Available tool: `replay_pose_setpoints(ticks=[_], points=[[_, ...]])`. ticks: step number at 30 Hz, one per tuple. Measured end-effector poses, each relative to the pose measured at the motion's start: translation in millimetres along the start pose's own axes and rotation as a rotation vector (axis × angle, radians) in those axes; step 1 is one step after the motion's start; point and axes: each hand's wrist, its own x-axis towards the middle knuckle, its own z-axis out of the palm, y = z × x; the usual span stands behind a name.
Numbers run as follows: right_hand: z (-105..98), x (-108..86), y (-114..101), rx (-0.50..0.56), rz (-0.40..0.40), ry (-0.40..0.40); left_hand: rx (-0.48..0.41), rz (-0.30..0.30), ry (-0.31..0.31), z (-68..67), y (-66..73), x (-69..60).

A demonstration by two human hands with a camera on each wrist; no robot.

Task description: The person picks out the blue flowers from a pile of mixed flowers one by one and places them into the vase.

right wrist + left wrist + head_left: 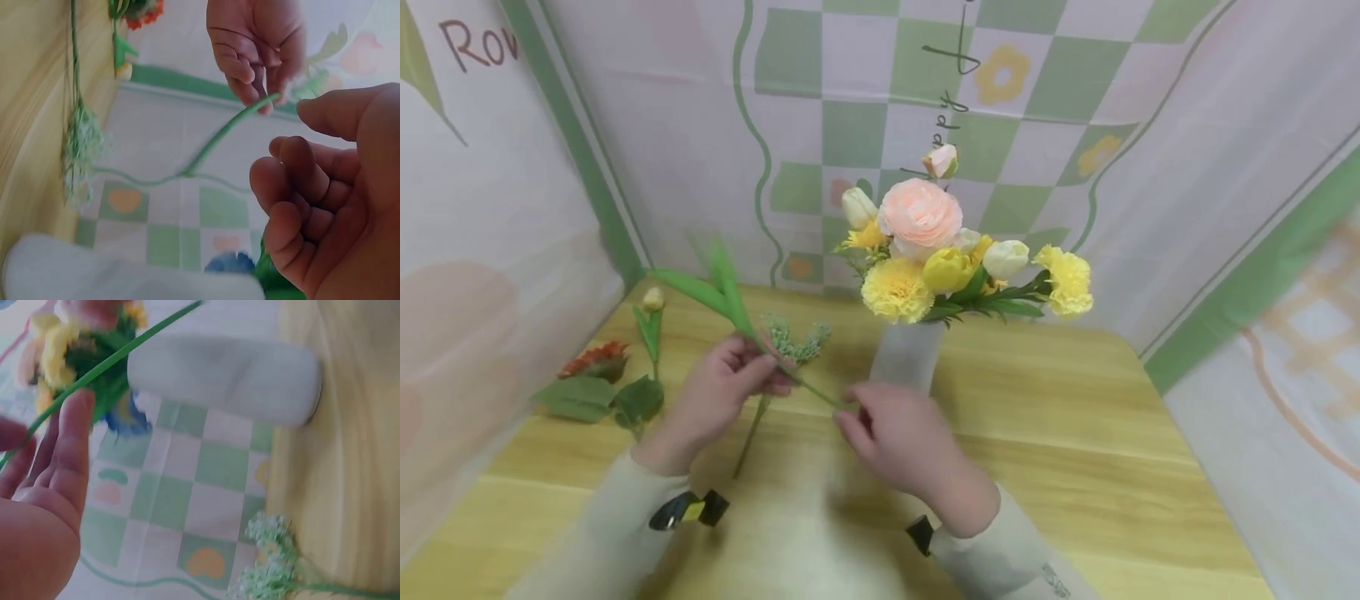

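In the head view my left hand (730, 383) pinches a green artificial stem (811, 390) with long leaves (700, 293); no bloom shows clearly on it. The stem slants down to the fingertips of my right hand (902, 433). Seen from the right wrist, the right hand (331, 194) has its thumb apart from loosely bent fingers, with nothing clearly between them. Behind the hands stands a white vase (904, 358) full of pink, yellow and white flowers (921, 212). Blue petals (128, 419) also show there in the left wrist view.
A sprig of small pale blossoms (797, 340) lies on the wooden table (1060, 467) beyond the left hand. Further left lie a red-orange flower (595, 362) with broad leaves and a pale tulip bud (653, 300). Printed cloth (857, 62) walls the table's back and sides.
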Motion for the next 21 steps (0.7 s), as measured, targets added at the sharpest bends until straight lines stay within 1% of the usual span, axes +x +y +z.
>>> replay_pose_setpoints(ticks=[2,4,6,8,10,12,15,18,20,21], points=[[-2,-4.3,7,0.002,0.026,0.042,-0.082,0.019,0.076,-6.5,0.0,8.3],[-3,-7.2,13,0.011,0.034,0.078,-0.146,0.039,0.134,-12.0,-0.4,15.0],[-4,-7.8,19,0.024,0.041,0.096,-0.194,0.049,0.160,-15.7,-1.1,19.5],[-6,-5.7,23,0.042,0.049,0.095,-0.222,0.048,0.158,-17.2,-1.9,22.9],[-8,-1.3,25,0.050,0.054,0.075,-0.230,0.043,0.134,-15.8,-2.1,26.0],[-11,5.3,25,0.074,0.053,0.046,-0.239,0.052,0.095,-11.7,-0.9,29.1],[-19,18.1,21,0.122,0.017,0.022,-0.249,0.117,0.007,-1.9,4.1,33.3],[-27,30.4,15,0.155,-0.031,0.030,-0.260,0.201,-0.079,9.1,12.4,36.4],[-32,36.8,13,0.167,-0.055,0.037,-0.250,0.239,-0.114,15.1,18.1,38.0],[-34,38.9,12,0.173,-0.058,0.035,-0.248,0.246,-0.122,17.6,20.7,38.4]])
